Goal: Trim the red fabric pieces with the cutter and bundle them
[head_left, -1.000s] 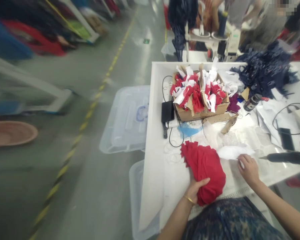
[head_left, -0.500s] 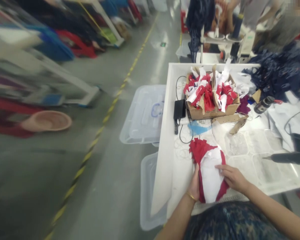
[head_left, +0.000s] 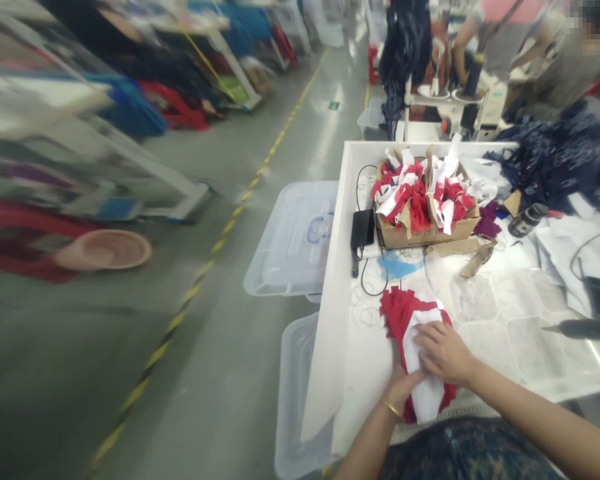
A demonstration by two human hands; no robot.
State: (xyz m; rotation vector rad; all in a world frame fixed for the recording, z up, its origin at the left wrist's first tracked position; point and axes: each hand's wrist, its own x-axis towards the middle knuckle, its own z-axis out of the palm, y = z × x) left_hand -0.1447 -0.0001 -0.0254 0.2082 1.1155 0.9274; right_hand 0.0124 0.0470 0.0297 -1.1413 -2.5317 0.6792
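Red-and-white cloth bundle [head_left: 427, 400] sits at the near edge of the counter [head_left: 337, 333], long axis running 11 to 5 o'clock. Right hand [head_left: 445, 353] lies on top, fingers spread flat, not gripping; left hand [head_left: 399, 390] curls closed around its lower edge, holding it.

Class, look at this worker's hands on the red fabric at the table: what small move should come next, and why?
Probably the right hand should smooth the white piece toward the near edge of the red fabric. The white piece lies on top of the red, the right hand is already pressing on it, and the left hand sits at its near end, ready to steady it.
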